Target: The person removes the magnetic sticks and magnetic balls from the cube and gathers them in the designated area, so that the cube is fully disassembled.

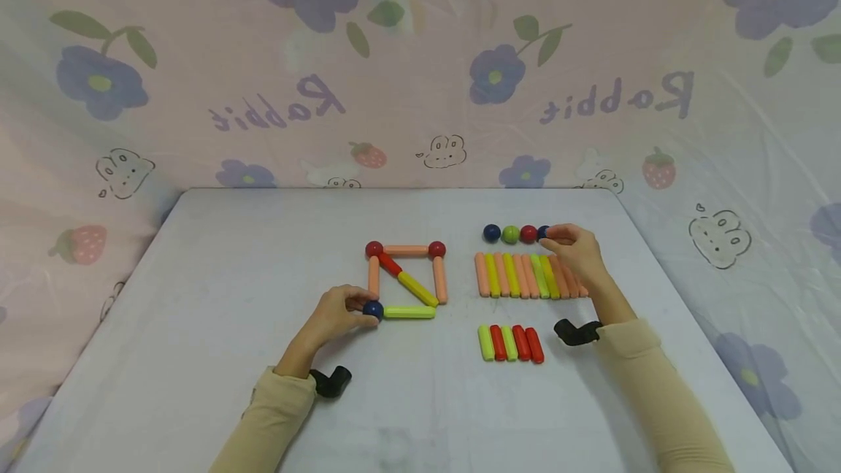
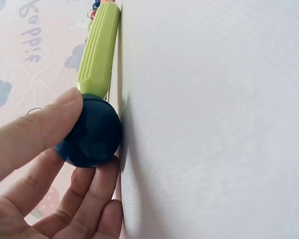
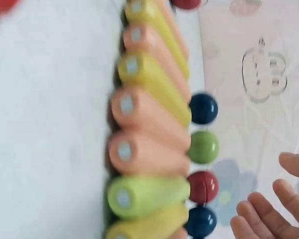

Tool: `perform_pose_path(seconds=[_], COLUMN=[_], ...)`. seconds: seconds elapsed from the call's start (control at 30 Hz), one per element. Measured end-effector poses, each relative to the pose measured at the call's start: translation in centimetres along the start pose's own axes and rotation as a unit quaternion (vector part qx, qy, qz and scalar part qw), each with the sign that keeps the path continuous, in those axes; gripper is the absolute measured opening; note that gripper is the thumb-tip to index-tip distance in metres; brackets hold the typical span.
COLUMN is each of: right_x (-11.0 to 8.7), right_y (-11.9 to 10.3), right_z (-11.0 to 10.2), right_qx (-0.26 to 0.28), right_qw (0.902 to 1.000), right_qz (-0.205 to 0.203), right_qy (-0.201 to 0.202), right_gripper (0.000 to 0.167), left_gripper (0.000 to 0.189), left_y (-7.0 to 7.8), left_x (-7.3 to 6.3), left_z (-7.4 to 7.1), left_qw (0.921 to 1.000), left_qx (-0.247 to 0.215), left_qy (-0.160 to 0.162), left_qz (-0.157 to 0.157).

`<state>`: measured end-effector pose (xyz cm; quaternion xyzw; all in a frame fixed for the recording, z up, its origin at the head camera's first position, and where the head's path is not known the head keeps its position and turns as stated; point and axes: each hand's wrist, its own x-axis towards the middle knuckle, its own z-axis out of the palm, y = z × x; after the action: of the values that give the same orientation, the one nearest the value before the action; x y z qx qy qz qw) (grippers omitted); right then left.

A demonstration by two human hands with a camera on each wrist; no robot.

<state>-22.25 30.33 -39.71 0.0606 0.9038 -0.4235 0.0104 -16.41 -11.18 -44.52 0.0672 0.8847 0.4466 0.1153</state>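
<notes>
Nearest: the left grip [image 1: 336, 312] is closed around the blue ball [image 1: 373, 310], pinched between thumb and fingers at the table [image 1: 407, 393], against the lime rod's end [image 1: 409, 312]. Looks rigid, smooth, probably light, slightly slippery; best held across its middle, clear of the rod. Farther: the right grip [image 1: 578, 248] is parted, nothing held. The end blue ball [image 3: 200, 221] is placed just beside its fingertips, behind the rod row [image 1: 526, 276]; rolling likely if nudged.

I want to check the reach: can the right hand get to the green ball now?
Probably yes: the right hand is near and nothing covers the green ball, though neighbouring balls flank it.
</notes>
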Motion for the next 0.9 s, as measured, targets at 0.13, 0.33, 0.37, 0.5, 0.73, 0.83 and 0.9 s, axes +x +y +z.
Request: perform_pose_path(seconds=[0.13, 0.33, 0.37, 0.5, 0.73, 0.83, 0.9], right_x=[-1.6, -3.7, -4.1, -5.5, -7.8, -8.0, -8.0], right_y=[-1.0, -3.0, -3.3, -5.0, -7.5, -8.4, -9.0], right_z=[1.8, 4.9, 5.4, 7.8, 12.4, 14.4, 15.6], right_qx=[0.004, 0.011, 0.013, 0.023, 0.009, -0.004, -0.017], right_qw=[0.999, 0.9929, 0.9911, 0.983, 0.9633, 0.9539, 0.949], right_qz=[-0.04, -0.105, -0.118, -0.162, -0.236, -0.256, -0.26], right_qy=[-0.019, -0.055, -0.061, -0.082, -0.128, -0.157, -0.177], right_gripper=[0.04, 0.031, 0.029, 0.026, 0.027, 0.028, 0.03], left_gripper=[0.035, 0.034, 0.034, 0.034, 0.034, 0.033, 0.033], left_y=[0.1, 0.1, 0.2, 0.2, 0.1, 0.0, 0.1], left_x=[-0.1, -0.2, -0.2, -0.3, -0.5, -0.6, -0.8], left_z=[0.0, 0.1, 0.1, 0.1, 0.0, -0.1, -0.1], left_qw=[1.0, 0.9999, 0.9999, 0.9999, 0.9998, 0.9996, 0.9991], left_qx=[0.003, 0.01, 0.01, 0.011, 0.014, 0.011, 0.011], left_qy=[0.002, 0.007, 0.008, 0.009, 0.008, 0.011, 0.015], left_qz=[0.005, 0.005, 0.004, 0.005, 0.012, 0.025, 0.039])
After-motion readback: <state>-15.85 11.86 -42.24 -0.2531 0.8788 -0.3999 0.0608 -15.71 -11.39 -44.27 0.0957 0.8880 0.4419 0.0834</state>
